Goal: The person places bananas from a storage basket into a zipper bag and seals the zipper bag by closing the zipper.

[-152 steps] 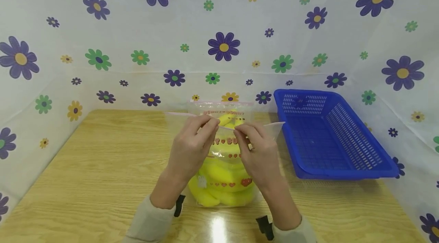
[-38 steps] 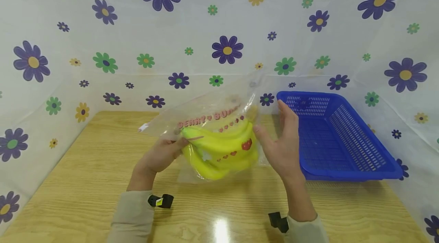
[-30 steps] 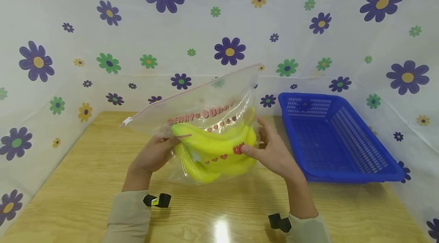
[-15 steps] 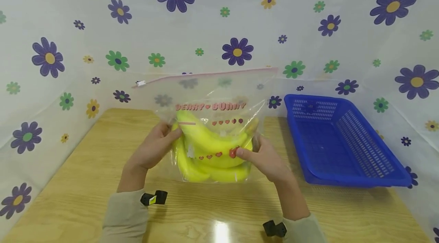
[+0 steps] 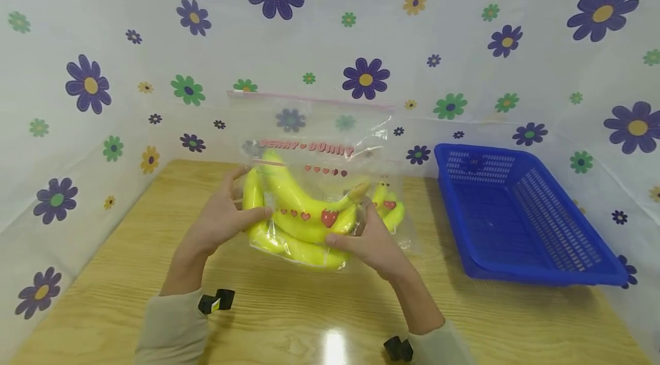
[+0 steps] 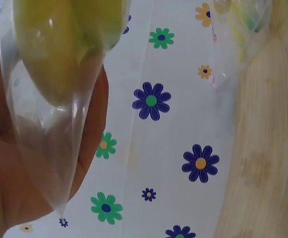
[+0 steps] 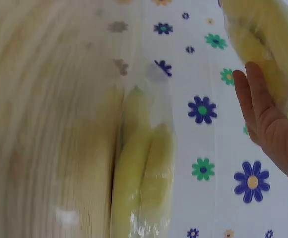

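Between both hands a clear printed zip bag (image 5: 304,153) is held up over the table, upright and slightly tilted, its pink top strip uppermost. Yellow bananas (image 5: 301,204) fill its lower part. My left hand (image 5: 216,219) grips the bag's left side, thumb in front and fingers largely behind it. On the right side my right hand (image 5: 368,239) holds it, thumb across the lower front. In the left wrist view a clear bag corner (image 6: 47,139) hangs beside the palm. A second bag of bananas (image 5: 394,213) is partly hidden behind the right hand.
A blue plastic basket (image 5: 536,273) with perforated walls sits on the wooden table (image 5: 278,319) at the right. A white flower-patterned sheet (image 5: 330,38) rises behind and at both sides.
Earlier both hands pinched the bag's zip strip. Then the left hand held the bag up, tilted, and the right hand took its other side. It turned more upright, uncovering the second bag.
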`<move>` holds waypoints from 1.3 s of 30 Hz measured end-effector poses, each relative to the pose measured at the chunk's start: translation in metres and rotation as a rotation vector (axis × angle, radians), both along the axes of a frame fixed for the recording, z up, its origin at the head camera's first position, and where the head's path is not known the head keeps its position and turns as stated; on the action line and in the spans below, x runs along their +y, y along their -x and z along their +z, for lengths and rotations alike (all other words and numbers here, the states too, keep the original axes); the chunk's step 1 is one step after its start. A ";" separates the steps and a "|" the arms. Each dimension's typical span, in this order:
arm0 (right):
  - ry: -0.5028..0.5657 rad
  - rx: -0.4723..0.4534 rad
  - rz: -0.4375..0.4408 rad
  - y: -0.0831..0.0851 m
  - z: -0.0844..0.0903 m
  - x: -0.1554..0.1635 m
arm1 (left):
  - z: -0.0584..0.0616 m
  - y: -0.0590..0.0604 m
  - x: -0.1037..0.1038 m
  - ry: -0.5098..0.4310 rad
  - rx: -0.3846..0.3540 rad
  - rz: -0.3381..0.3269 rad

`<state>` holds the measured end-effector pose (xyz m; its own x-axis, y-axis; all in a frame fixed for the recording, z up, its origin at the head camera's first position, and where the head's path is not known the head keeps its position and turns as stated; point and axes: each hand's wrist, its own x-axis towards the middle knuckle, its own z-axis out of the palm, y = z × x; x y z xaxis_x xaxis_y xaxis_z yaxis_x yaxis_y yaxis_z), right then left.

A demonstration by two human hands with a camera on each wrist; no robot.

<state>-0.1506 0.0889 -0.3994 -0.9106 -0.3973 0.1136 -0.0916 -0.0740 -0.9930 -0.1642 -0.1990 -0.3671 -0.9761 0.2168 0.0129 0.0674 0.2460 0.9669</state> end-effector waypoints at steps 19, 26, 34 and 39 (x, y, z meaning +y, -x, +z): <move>-0.166 -0.097 -0.100 0.015 -0.016 -0.068 | -0.019 0.000 -0.054 0.173 0.141 -0.024; -0.164 -0.180 -0.135 0.029 -0.022 -0.097 | -0.032 0.007 -0.074 0.300 0.120 0.076; -0.304 -0.152 -0.211 0.043 -0.030 -0.123 | -0.054 0.029 -0.098 0.431 0.100 0.072; -0.324 -0.165 -0.324 0.047 -0.035 -0.137 | -0.069 0.041 -0.105 0.495 0.050 0.035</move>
